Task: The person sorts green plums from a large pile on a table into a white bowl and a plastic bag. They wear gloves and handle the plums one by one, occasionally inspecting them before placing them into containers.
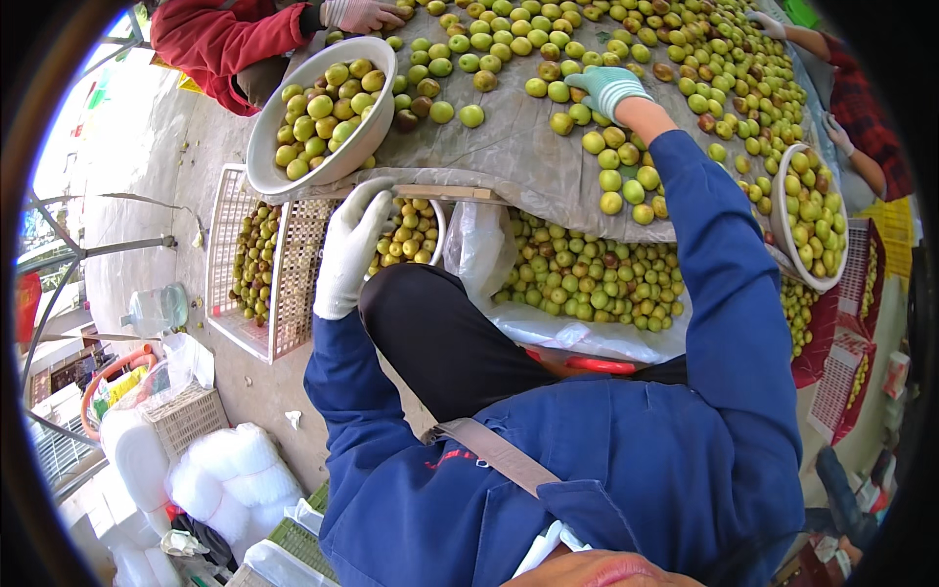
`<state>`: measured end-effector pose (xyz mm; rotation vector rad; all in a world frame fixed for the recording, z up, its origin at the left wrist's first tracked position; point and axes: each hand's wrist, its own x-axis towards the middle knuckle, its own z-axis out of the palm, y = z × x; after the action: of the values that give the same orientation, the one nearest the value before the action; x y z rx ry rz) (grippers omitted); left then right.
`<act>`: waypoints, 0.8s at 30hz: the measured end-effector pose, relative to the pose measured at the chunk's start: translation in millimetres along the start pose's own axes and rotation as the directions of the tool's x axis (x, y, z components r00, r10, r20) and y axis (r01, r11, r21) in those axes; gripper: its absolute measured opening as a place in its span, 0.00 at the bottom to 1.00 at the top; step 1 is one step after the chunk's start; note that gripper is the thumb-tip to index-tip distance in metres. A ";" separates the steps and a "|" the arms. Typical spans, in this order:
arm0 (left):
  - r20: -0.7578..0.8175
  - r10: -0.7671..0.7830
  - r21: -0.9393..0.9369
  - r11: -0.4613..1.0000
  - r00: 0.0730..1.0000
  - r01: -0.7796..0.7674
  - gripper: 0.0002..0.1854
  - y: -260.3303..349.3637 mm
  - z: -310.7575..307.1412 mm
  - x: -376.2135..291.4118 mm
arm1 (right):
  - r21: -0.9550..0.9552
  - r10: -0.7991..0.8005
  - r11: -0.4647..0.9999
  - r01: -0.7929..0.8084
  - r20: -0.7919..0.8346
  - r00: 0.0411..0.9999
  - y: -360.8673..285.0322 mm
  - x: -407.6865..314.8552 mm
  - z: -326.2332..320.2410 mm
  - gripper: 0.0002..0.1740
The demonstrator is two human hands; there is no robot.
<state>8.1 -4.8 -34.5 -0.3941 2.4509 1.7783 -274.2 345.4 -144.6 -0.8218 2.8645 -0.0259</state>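
Note:
My right hand (607, 89), in a pale green glove with white bands, reaches onto the cloth-covered table (506, 143) and rests among loose green and brownish jujube-like fruits (609, 159). Its fingertips touch or hover over a few of them; whether one is gripped cannot be told. My left hand (355, 246), in a white glove, is raised by the table's near edge, above a white bowl of yellowish fruits (411, 233). Its fingers are bent and partly hide the bowl; no fruit shows clearly in them. A lined container heaped with green fruits (598, 275) stands below the table edge before me.
A large white basin (385, 110) of fruits sits at the table's left corner, another basin (781, 183) at the right. Plastic crates (293, 293) stand on the floor at left. A person in a red jacket (213, 51) and one in a checked shirt (866, 110) work at the table.

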 end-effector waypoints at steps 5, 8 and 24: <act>0.416 -0.005 -0.685 0.655 0.909 0.317 0.32 41.7 114.3 51.9 | 0.077 0.043 0.997 -0.031 -0.152 0.987 -11.5 -13.0 7.9 0.21; 0.479 -0.162 -0.773 0.388 0.863 0.502 0.37 16.9 170.4 65.9 | 0.604 0.181 0.792 0.089 -0.372 0.911 -51.3 -58.1 14.5 0.28; 0.150 -0.198 -0.760 0.603 0.969 0.241 0.16 34.3 154.1 64.8 | 0.030 -0.038 0.999 0.044 -0.193 0.980 -31.0 -230.6 44.0 0.38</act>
<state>-75.3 140.5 -66.4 -0.6538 1.3545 2.5847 -58.1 442.0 -151.6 -0.9191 3.0161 -0.1672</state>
